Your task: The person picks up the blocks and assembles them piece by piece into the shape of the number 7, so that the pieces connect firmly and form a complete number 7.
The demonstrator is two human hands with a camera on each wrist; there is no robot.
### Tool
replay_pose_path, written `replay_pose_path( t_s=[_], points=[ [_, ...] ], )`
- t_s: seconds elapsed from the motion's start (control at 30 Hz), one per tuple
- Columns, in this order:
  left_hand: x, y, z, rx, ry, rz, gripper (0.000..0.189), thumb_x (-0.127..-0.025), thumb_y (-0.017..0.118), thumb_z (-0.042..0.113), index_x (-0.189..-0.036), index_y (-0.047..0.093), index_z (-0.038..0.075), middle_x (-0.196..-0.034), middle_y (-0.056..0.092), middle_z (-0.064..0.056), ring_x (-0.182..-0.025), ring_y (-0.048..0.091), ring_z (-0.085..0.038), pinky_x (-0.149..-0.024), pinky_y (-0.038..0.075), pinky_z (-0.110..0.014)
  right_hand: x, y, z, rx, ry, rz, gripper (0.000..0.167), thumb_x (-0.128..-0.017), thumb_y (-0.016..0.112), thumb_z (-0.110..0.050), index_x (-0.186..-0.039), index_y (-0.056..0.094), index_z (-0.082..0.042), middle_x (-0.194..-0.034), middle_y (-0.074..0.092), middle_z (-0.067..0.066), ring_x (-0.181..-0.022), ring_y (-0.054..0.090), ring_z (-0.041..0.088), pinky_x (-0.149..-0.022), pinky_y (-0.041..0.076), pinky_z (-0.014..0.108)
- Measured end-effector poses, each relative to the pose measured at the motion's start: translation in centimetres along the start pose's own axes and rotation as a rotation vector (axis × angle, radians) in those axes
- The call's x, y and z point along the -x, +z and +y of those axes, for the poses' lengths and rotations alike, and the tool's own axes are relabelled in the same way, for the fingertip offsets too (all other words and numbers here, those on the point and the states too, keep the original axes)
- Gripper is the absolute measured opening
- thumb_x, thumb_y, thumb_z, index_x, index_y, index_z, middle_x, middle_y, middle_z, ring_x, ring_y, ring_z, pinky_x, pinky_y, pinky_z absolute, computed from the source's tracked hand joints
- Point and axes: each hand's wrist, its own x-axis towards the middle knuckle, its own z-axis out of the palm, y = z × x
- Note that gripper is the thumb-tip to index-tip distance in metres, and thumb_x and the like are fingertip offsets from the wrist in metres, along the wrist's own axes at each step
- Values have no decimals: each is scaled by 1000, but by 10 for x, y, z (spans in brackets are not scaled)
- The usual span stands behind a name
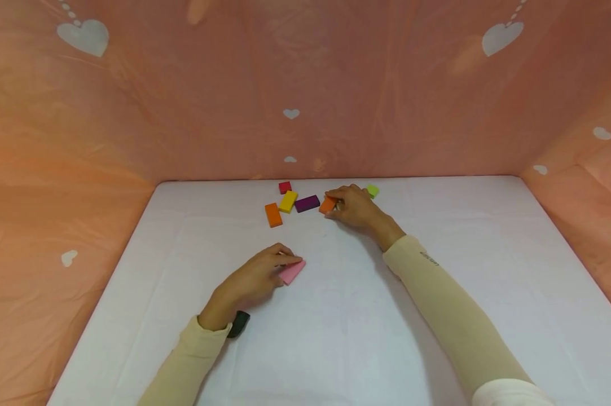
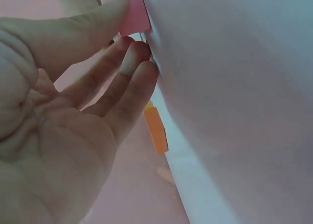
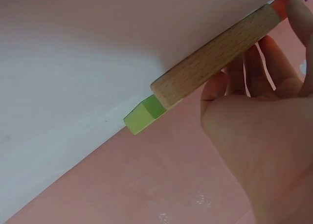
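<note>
My left hand (image 1: 256, 276) pinches a pink block (image 1: 292, 272) between thumb and fingers, low over the white table. The left wrist view shows the thumb on the face of this pink block (image 2: 137, 16). Farther back, my right hand (image 1: 357, 207) pinches an orange block (image 1: 328, 204) at its edges, close beside a purple block (image 1: 307, 203). In the right wrist view a plain wooden block (image 3: 215, 55) lies alongside the right fingers; the hand hides it in the head view. A light green block (image 1: 373, 191) sits just behind the right hand.
Left of the purple block lie a yellow block (image 1: 288, 202), another orange block (image 1: 273, 215) and a red block (image 1: 285, 187). The white tabletop (image 1: 366, 338) ends at a peach curtain (image 1: 335, 101) with white hearts at the back and sides.
</note>
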Motion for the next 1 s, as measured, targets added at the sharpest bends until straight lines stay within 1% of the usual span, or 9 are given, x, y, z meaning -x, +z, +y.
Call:
replay_pose_path(
  t_s=[0.1, 0.2, 0.3, 0.47, 0.6, 0.67, 0.8, 0.9, 1.0],
  points=[
    [0, -1, 0, 36, -31, -12, 47, -91, 70, 6, -136, 62, 16, -139, 53, -3, -133, 48, -25, -113, 42, -45, 0, 0, 0, -4, 0, -1, 62, -88, 74, -41, -143, 55, -20, -145, 56, 4, -130, 44, 25, -112, 28, 48],
    [1, 0, 3, 70, -63, -4, 49, -88, 75, 12, -135, 63, 16, -137, 54, -3, -129, 50, -24, -111, 44, -44, 0, 0, 1, -7, 0, -7, 62, -88, 74, -41, -144, 55, -20, -146, 55, 4, -131, 43, 25, -113, 27, 48],
    [1, 2, 7, 68, -76, 28, 51, -85, 79, 16, -133, 65, 14, -129, 58, -4, -117, 55, -21, -103, 50, -42, 0, 0, 2, -21, 2, -17, 62, -89, 74, -41, -144, 55, -21, -146, 54, 4, -133, 43, 25, -115, 26, 48],
    [2, 8, 15, 39, -91, 82, 50, -84, 80, 13, -131, 66, 12, -116, 62, -7, -99, 57, -18, -91, 54, -36, 0, 0, 4, -17, -11, -20, 60, -89, 74, -41, -143, 56, -21, -144, 56, 4, -131, 44, 25, -115, 28, 47],
    [4, 10, 19, 43, -101, 104, 50, -83, 81, 12, -130, 67, 11, -111, 62, -6, -94, 56, -18, -87, 54, -34, 0, 0, 3, 18, -70, 21, 62, -89, 72, -43, -143, 55, -17, -141, 59, 4, -128, 47, 26, -110, 32, 45],
    [4, 11, 20, 43, -91, 107, 50, -82, 81, 12, -130, 67, 11, -111, 62, -6, -93, 56, -18, -87, 53, -34, 2, -1, 1, 19, -84, 54, 63, -90, 71, -45, -143, 55, -16, -141, 59, 4, -127, 48, 26, -110, 32, 47],
    [5, 13, 20, 45, -71, 102, 49, -83, 80, 12, -130, 67, 10, -112, 63, -7, -95, 56, -18, -88, 53, -34, 11, -1, -3, -28, -67, 100, 65, -90, 70, -47, -144, 54, -15, -141, 59, 4, -128, 47, 26, -115, 28, 52],
    [6, 14, 19, 50, -78, 108, 46, -85, 78, 11, -129, 67, 11, -111, 63, -6, -95, 57, -18, -87, 53, -33, 20, 1, -8, -69, -54, 114, 66, -89, 70, -48, -144, 54, -15, -140, 59, 5, -128, 48, 26, -117, 26, 53],
    [6, 15, 18, 52, -92, 119, 44, -86, 77, 11, -128, 68, 11, -109, 64, -6, -94, 57, -18, -87, 53, -33, 29, 4, -13, -83, -54, 121, 65, -89, 71, -49, -142, 56, -14, -138, 62, 6, -125, 50, 27, -115, 29, 52]
  ],
)
